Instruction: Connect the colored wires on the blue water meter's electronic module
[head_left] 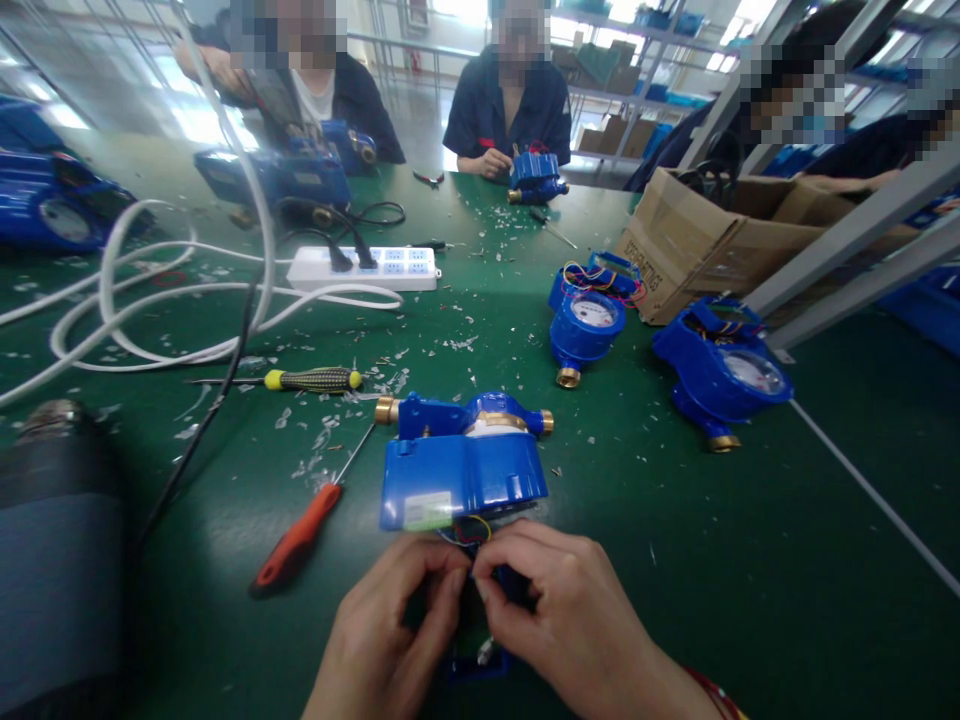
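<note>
A blue water meter (463,470) with brass threaded ends lies on the green table in front of me. Thin coloured wires (474,530) come out from under its near edge and run down to my fingertips. My left hand (397,615) is closed in a pinch on these wires. Right beside it, fingertips almost touching, my right hand (559,600) pinches at the same wires. Below the hands, a small blue casing part (480,665) shows, mostly covered by them. What exactly sits between the fingertips is too small to make out.
An orange-handled screwdriver (300,540) and a yellow-black screwdriver (315,380) lie left. Behind them are a power strip (364,267) and white cable loops (187,355). Two meters, one nearer (589,325), and a carton (675,245) stand right. Co-workers sit across the table. Plastic scraps are scattered.
</note>
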